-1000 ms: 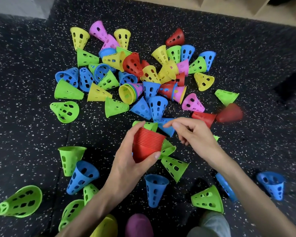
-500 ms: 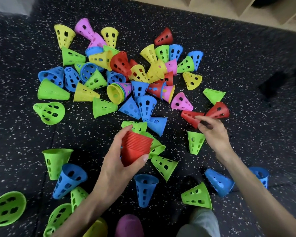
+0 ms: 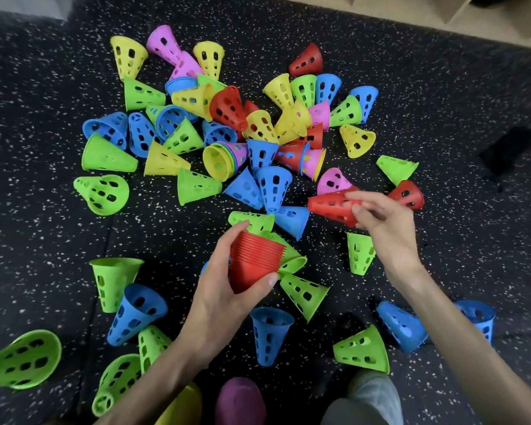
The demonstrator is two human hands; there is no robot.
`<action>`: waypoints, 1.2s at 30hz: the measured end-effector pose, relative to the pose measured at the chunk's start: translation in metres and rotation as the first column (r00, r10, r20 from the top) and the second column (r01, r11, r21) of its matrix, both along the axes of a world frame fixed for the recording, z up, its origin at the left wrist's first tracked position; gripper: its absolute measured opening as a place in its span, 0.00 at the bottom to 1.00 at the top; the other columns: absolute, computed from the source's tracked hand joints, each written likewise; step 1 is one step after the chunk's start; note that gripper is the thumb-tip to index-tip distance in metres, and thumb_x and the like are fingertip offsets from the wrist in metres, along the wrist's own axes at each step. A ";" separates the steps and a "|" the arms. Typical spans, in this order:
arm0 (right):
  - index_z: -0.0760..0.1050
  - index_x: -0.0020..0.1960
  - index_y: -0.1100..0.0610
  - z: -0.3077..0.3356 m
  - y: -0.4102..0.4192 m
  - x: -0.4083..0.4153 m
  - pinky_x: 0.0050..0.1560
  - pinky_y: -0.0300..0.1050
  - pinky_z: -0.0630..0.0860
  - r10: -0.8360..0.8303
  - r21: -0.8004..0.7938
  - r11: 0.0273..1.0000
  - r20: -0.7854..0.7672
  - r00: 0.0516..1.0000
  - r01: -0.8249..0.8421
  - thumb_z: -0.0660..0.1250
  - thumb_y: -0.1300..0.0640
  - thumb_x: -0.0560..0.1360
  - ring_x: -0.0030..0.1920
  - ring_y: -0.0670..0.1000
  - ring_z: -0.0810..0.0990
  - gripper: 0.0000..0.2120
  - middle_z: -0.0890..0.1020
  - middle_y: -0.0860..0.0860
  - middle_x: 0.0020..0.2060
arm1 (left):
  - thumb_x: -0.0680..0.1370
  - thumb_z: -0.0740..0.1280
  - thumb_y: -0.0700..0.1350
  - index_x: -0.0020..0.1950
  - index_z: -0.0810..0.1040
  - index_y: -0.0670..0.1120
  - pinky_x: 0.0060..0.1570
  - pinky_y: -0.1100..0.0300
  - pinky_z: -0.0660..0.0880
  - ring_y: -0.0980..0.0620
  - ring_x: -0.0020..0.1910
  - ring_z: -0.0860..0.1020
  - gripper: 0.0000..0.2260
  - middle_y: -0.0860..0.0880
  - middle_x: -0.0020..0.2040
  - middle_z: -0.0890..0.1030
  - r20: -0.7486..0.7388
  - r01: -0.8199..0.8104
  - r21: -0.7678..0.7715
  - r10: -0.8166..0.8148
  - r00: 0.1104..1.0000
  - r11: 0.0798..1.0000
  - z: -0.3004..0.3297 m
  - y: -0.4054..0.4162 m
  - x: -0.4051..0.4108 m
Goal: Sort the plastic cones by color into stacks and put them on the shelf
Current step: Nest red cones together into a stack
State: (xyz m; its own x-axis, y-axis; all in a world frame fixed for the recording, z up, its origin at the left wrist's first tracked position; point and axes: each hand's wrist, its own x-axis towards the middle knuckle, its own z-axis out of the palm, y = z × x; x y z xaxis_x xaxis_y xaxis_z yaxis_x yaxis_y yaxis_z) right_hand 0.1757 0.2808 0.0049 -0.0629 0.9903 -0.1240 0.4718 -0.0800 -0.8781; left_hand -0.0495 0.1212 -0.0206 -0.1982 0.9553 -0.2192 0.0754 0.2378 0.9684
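Left hand (image 3: 224,289) grips red stack (image 3: 253,262) low centre, thumb along the near side, fingers curled over the far rim, palm toward camera, forearm coming up from bottom left. Stack is tilted, open rims pointing up-right, held off the floor (image 3: 442,102) over green cones. Right hand (image 3: 380,219) pinches a single red cone (image 3: 331,207) at its wide end, thumb and fingertips on the rim, narrow tip pointing left; wrist bent, forearm running in from bottom right. Held cone is up-right of the stack, apart from it, with a gap between. Another red cone (image 3: 406,194) lies on the floor just behind the right hand. Main pile of loose mixed cones (image 3: 227,133) (yellow, blue, green, pink, red) sits on the speckled black floor above both hands, several nested or on their sides. A red cone at the pile's far edge (image 3: 307,61), one more in the pile middle (image 3: 226,107). Green cone (image 3: 360,253) upside down on the floor below the right hand. Blue cone (image 3: 270,335) and green cones near the left forearm, lying on their sides. Big green cone (image 3: 22,360) at bottom left edge, blurred. Yellow and purple shapes at bottom edge centre, too cropped to tell. Pale shelf (image 3: 488,13) edge at top right corner, well apart from everything.
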 end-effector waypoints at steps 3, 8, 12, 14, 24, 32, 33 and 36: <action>0.80 0.61 0.46 0.016 -0.010 -0.019 0.57 0.50 0.79 0.151 -0.006 0.988 -0.125 0.981 -0.153 0.69 0.65 0.79 0.50 0.47 0.84 0.17 0.88 0.46 0.44 | 0.73 0.77 0.51 0.74 0.65 0.65 0.51 0.65 0.79 0.57 0.57 0.80 0.34 0.56 0.63 0.77 -0.001 0.007 -0.003 -0.007 1.000 1.000 0.000 -0.001 0.000; 0.79 0.63 0.52 0.026 -0.023 -0.047 0.55 0.38 0.76 0.350 -0.093 0.922 -0.221 0.910 -0.377 0.69 0.66 0.78 0.48 0.45 0.85 0.16 0.88 0.49 0.42 | 0.72 0.76 0.53 0.74 0.65 0.65 0.56 0.62 0.79 0.56 0.57 0.81 0.34 0.56 0.63 0.78 -0.019 0.007 0.010 -0.006 1.000 1.000 0.000 -0.001 -0.001; 0.82 0.60 0.54 0.027 -0.029 -0.057 0.58 0.37 0.77 0.427 -0.096 0.882 -0.246 0.870 -0.461 0.68 0.66 0.79 0.50 0.48 0.86 0.13 0.88 0.52 0.43 | 0.74 0.77 0.52 0.76 0.64 0.64 0.59 0.62 0.77 0.54 0.60 0.79 0.35 0.56 0.66 0.77 -0.060 0.021 0.015 -0.020 0.998 1.000 -0.002 -0.003 -0.004; 0.82 0.58 0.53 0.027 -0.030 -0.058 0.58 0.39 0.78 0.427 -0.095 0.881 -0.262 0.866 -0.463 0.68 0.66 0.79 0.50 0.49 0.86 0.12 0.88 0.53 0.43 | 0.74 0.76 0.52 0.77 0.63 0.64 0.61 0.63 0.76 0.54 0.63 0.78 0.36 0.56 0.68 0.76 -0.065 0.023 0.020 -0.022 0.998 1.000 -0.003 -0.004 -0.003; 0.83 0.57 0.53 0.022 -0.037 -0.060 0.59 0.41 0.79 0.527 -0.174 0.808 -0.215 0.822 -0.563 0.69 0.62 0.78 0.56 0.45 0.84 0.11 0.87 0.44 0.52 | 0.74 0.75 0.56 0.80 0.58 0.65 0.67 0.59 0.74 0.58 0.68 0.75 0.39 0.59 0.71 0.73 -0.096 0.045 0.008 -0.044 0.994 0.999 -0.002 -0.002 -0.002; 0.84 0.56 0.52 0.025 -0.034 -0.055 0.59 0.44 0.79 0.555 -0.188 0.778 -0.242 0.796 -0.599 0.69 0.63 0.77 0.56 0.48 0.85 0.11 0.87 0.47 0.53 | 0.74 0.76 0.55 0.79 0.59 0.67 0.67 0.52 0.76 0.55 0.68 0.75 0.38 0.58 0.71 0.73 -0.115 0.056 0.016 -0.054 0.992 0.998 0.001 -0.003 0.002; 0.84 0.55 0.51 0.027 -0.033 -0.052 0.57 0.40 0.79 0.563 -0.192 0.773 -0.232 0.793 -0.605 0.69 0.64 0.77 0.55 0.46 0.85 0.12 0.87 0.46 0.52 | 0.74 0.76 0.54 0.79 0.59 0.67 0.66 0.52 0.76 0.55 0.67 0.75 0.38 0.59 0.71 0.73 -0.117 0.059 0.017 -0.056 0.992 0.998 0.002 -0.003 0.003; 0.83 0.54 0.50 0.036 -0.022 -0.036 0.55 0.36 0.78 0.524 -0.179 0.817 -0.166 0.835 -0.548 0.70 0.65 0.76 0.54 0.44 0.85 0.13 0.87 0.44 0.50 | 0.74 0.76 0.53 0.78 0.61 0.66 0.65 0.56 0.77 0.59 0.65 0.76 0.37 0.62 0.69 0.73 -0.099 0.044 0.010 -0.042 0.994 0.999 0.004 -0.003 0.008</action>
State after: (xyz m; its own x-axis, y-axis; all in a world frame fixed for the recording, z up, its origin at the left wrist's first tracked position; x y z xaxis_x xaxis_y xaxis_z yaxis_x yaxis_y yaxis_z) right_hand 0.1396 0.2585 0.0409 -0.6007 0.7460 -0.2875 0.4014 -0.0297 -0.9154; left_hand -0.0418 0.1185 -0.0161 -0.1769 0.9660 -0.1888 0.1808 0.2204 0.9585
